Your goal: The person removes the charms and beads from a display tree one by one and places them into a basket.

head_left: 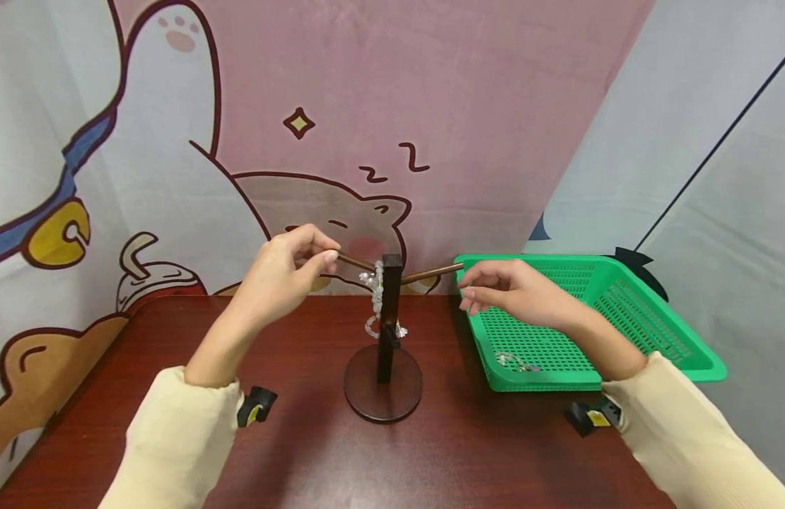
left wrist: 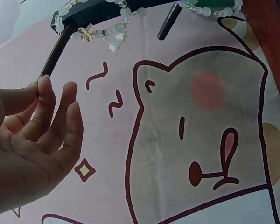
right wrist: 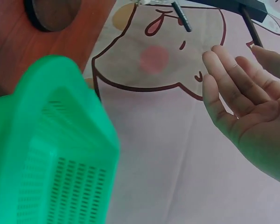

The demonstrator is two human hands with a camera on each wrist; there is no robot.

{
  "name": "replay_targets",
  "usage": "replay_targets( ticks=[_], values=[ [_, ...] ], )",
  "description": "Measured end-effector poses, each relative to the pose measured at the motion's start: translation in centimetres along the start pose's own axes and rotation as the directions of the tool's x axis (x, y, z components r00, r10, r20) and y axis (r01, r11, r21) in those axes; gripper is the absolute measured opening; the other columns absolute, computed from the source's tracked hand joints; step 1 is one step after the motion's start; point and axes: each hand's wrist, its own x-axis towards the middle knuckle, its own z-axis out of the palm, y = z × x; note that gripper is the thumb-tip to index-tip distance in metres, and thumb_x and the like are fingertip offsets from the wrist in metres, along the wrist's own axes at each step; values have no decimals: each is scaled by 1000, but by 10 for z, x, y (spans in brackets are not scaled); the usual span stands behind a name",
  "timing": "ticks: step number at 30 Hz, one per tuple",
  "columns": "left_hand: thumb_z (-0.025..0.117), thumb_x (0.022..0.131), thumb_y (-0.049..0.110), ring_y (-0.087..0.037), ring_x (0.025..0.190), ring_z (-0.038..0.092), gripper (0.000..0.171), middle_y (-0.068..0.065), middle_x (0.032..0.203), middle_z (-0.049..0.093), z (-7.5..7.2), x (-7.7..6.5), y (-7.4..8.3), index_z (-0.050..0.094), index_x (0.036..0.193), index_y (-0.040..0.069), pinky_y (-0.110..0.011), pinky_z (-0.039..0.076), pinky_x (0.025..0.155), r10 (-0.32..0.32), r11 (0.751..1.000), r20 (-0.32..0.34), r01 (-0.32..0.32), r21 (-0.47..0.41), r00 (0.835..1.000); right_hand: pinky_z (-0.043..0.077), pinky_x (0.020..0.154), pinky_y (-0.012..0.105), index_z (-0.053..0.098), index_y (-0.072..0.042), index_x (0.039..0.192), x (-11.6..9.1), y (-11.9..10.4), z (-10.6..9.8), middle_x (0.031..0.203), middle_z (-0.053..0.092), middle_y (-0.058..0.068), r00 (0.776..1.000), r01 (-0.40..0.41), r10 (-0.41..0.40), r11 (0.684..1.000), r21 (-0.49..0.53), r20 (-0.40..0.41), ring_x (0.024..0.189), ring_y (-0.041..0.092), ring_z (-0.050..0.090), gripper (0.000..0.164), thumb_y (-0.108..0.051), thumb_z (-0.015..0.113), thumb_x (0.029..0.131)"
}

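While one dark stand (head_left: 385,364) rises from its single round base (head_left: 367,396) on the table (head_left: 291,452), two hands are lifted on either side of it. The left hand (head_left: 283,272) pinches the outer end of the left rod (head_left: 356,262) between thumb and forefinger, with its other fingers loosely bent. The right hand (head_left: 522,288) has relaxed, half-curled fingers and is at the tip of the right rod (head_left: 431,272); whether they touch, I cannot tell. Besides these two long upper rods, one shorter peg (head_left: 392,336) sticks out lower on the post.

Two beaded bracelets show at the stand: an upper bracelet (head_left: 378,286) hanging from the left rod close to the post, and a lower bracelet (head_left: 370,326) that the post partly covers, so its support is unclear.

One green basket (head_left: 692,353) is on the right, with a small group of beads (head_left: 510,360) inside near its front corner; how many pieces that makes is too small to count. The right forearm crosses the basket and hides part of its near side. Two cream sleeves and two black wrist devices are visible, and one printed cloth (head_left: 494,106) hangs behind everything.
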Motion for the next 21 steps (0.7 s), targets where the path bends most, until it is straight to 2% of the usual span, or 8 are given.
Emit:
replay_targets(
  ticks=[9,14,21],
  values=[
    [57,89,3,-16,68,59,7,-9,78,64,0,0,-1,62,93,1,-26,43,56,3,1000,-4,-3,0,1000,51,73,35,56,4,108,10,-11,-2,84,66,12,999,-1,0,999,-38,-36,75,22,64,20,-10,50,94],
    [57,89,4,-16,68,59,7,-10,79,64,0,0,-1,62,93,1,-26,43,56,-5,1000,0,5,-1,1000,50,73,36,55,3,111,13,-15,-2,86,65,17,999,-7,6,1000,-27,-36,76,24,65,22,-12,47,96],
    [57,89,4,-16,67,58,7,-11,79,64,0,0,0,62,93,1,-26,42,55,-5,1000,-2,5,7,1000,50,72,36,55,5,107,14,-13,-2,85,66,16,1000,6,-6,1000,-16,-26,75,24,65,20,-9,46,96]
  ],
)
